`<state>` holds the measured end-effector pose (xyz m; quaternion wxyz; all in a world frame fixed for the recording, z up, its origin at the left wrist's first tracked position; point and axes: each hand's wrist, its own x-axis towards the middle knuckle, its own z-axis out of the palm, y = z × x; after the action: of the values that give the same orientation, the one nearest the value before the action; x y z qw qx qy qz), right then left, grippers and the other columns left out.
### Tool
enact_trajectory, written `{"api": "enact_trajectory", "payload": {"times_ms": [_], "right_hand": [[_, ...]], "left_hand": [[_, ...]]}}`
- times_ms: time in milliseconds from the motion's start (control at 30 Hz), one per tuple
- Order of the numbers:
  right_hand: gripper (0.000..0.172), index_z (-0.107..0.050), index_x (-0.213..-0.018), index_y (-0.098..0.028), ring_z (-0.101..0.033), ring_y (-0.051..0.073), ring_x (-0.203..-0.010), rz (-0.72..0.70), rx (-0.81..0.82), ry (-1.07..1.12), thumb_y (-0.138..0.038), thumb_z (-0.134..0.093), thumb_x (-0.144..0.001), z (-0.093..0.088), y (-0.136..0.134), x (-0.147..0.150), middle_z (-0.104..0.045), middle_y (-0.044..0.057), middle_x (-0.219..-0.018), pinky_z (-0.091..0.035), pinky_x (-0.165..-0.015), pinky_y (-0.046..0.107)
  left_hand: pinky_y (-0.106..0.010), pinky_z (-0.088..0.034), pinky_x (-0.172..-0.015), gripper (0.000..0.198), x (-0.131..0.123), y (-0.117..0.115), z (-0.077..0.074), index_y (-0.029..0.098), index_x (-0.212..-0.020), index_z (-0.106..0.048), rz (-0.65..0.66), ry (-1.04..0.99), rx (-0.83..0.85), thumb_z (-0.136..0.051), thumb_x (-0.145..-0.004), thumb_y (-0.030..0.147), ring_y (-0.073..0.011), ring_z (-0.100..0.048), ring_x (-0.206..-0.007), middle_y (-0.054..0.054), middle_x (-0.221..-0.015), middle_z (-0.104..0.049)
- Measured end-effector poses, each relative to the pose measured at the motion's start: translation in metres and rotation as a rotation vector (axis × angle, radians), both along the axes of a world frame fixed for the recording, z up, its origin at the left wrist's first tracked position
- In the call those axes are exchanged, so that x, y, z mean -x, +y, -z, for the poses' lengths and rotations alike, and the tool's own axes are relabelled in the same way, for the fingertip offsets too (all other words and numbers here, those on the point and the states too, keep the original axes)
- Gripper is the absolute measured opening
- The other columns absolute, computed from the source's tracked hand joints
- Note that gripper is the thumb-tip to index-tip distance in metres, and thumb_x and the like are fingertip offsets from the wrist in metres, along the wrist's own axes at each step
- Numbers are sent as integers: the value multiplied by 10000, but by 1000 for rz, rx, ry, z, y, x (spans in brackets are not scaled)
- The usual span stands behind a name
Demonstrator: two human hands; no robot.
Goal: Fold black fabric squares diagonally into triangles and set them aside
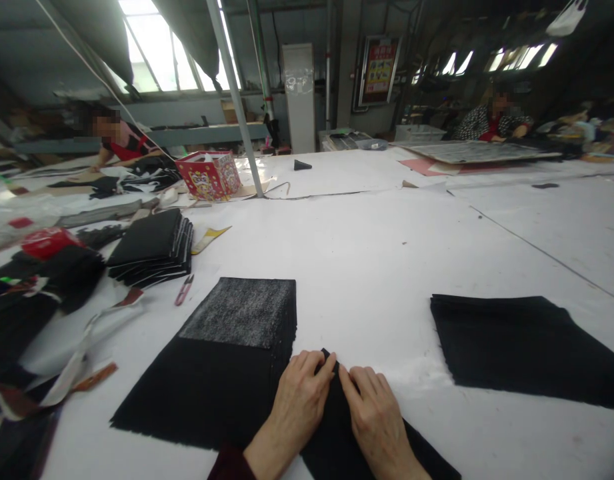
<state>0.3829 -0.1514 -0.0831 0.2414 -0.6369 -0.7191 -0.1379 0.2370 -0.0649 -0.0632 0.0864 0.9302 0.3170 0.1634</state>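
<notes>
Near the front edge of the view, a black fabric piece [331,427] lies on the white table, its far corner narrowed to a point between my hands. My left hand [299,397] has its thumb and fingers closed on that corner. From the other side my right hand [371,407] pinches the same corner, fingers bent and fingertips close to the left ones. Just left of my hands is a stack of black fabric pieces [201,387] with a speckled grey patch [237,310] across its far part. Another black fabric stack [517,347] lies to the right.
A folded dark stack [149,243] and small pink-handled thread snips [184,291] lie left, beside scraps and plastic. Farther back are a red patterned box [209,175] and a metal pole [237,100]. Two people work at the far left and far right.
</notes>
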Motion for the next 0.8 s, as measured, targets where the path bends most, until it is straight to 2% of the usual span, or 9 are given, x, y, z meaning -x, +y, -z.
{"api": "enact_trajectory", "payload": {"times_ms": [167,333,433,533,633,800], "right_hand": [[354,-563,-1202,-74,-480,234,-818,10,-9,-2,-55,-301,-965,1,0,0,-532,94,-901,-395,-721,392],[351,-567,-1194,-71,-479,238,-825,23,-3,-10,-37,-320,-948,0,-2,1,-530,96,-913,-396,-728,394],[351,-566,-1203,-78,-477,235,-818,28,10,-7,-36,-334,-943,0,-3,2,-527,91,-906,-395,-722,385],[345,-575,-1194,-85,-476,232,-809,43,17,-12,-33,-349,-939,-1,-4,3,-527,85,-894,-393,-724,382],[334,-585,-1192,-107,-484,233,-820,59,41,-5,-48,-366,-946,-5,-6,3,-535,86,-901,-395,-725,374],[352,-529,-1300,-143,-500,222,-849,29,54,120,-107,-379,-984,-7,-14,-2,-544,80,-926,-417,-745,360]], "left_hand": [[-396,-515,-836,380,-1,-1,0,197,-1323,-511,-14,13,9,-421,-956,161,-217,-543,-953,-79,-1060,-584],[-411,-495,-859,362,1,1,-10,159,-1309,-521,-100,33,-13,-426,-970,245,-227,-542,-967,-85,-1072,-597],[-420,-456,-916,408,5,3,-18,173,-1364,-474,-139,17,-90,-442,-962,235,-242,-526,-1071,-97,-1224,-578],[-402,-373,-1030,459,7,-1,-20,230,-1401,-433,-33,27,-145,-423,-949,153,-225,-474,-1204,-48,-1371,-528],[-371,-339,-1059,430,5,-6,-18,197,-1349,-488,112,107,-147,-445,-926,135,-222,-467,-1221,-40,-1339,-564],[-392,-313,-1079,492,1,-11,-17,155,-1391,-426,147,196,-170,-446,-901,117,-241,-468,-1206,-75,-1289,-577]]}}
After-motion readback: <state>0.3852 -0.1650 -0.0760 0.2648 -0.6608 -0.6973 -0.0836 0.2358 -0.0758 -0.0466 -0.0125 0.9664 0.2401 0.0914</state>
